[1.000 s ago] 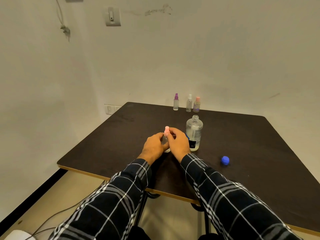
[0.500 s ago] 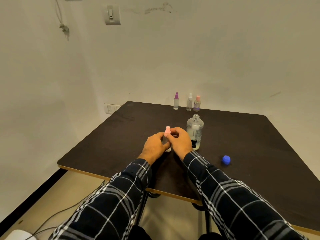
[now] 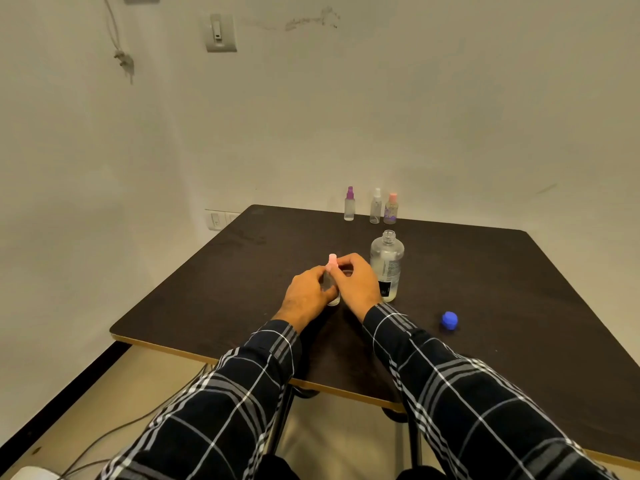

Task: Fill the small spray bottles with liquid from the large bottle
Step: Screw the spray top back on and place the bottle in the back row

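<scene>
Hardly anything has shifted since the earlier frames: both hands stay closed on the same little bottle in the same spot, and the other things have not moved.

Beneath the hands lies the dark table (image 3: 485, 289), with plaid sleeves (image 3: 450, 393) running back from the wrists toward the camera. Just beside the right hand (image 3: 358, 285), on its outer side and a little beyond it, stands the large bottle (image 3: 387, 265), upright, clear, its neck uncapped.

The left hand (image 3: 306, 296) has its fingers curled round the body of the small spray bottle (image 3: 333, 300), which stands upright on the table between the two hands, its base showing below the fingers. The right hand's fingers and thumb pinch the bottle's pink spray top (image 3: 332, 260) at its lower end.

Well beyond both hands, at the table's far edge, three more small bottles stand in a row: a purple-topped bottle (image 3: 349, 204), a white-topped bottle (image 3: 375, 206) and a pink-topped bottle (image 3: 391, 210). Out past the right wrist, apart from it, lies a blue cap (image 3: 449, 320).
</scene>
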### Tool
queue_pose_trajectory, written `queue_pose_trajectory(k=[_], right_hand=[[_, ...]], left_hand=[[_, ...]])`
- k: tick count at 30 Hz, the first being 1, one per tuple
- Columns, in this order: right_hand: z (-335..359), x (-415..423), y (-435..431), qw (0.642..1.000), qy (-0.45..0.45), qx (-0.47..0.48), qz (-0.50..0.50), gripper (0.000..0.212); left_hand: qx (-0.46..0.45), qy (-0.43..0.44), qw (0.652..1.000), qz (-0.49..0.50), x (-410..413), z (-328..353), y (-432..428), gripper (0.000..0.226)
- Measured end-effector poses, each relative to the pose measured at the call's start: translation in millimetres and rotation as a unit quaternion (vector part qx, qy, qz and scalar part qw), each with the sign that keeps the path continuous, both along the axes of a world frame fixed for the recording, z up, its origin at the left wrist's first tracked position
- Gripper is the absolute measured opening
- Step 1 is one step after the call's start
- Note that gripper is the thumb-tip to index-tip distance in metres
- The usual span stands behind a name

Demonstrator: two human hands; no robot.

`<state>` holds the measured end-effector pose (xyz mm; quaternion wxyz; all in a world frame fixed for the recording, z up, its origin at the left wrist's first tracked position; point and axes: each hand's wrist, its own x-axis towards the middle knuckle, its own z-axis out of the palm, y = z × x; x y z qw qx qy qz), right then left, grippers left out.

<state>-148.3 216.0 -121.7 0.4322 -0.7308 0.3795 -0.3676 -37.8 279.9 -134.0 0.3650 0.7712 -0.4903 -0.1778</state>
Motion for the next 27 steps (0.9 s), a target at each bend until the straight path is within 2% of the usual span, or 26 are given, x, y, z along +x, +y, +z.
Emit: queue_pose_trajectory(k=[6,16,23,27], right_hand=[[0.5,-0.5,1.0,0.998,0.043,-0.014,0.031,0.031],[1.6,5.3,2.5,0.998,0.052,0.013,-0.029,0.027],[3.2,10.4,6.1,0.995,0.081,-0.007,-0.065,0.018],[4.6,10.6,7.7,0.994,0.082,-0.007,-0.069,0.019]], left_hand=[[-0.007,-0.002,1.000,-0.003,2.2,-1.1,0.3,0.046],[-0.005,0.012,1.000,-0.005,0.7,-0.8,0.6,0.047],[-0.006,0.001,1.000,0.003,-0.4,-0.2,-0.3,0.045],[-0.005,0.001,1.000,0.008,-0.7,-0.2,0.1,0.045]])
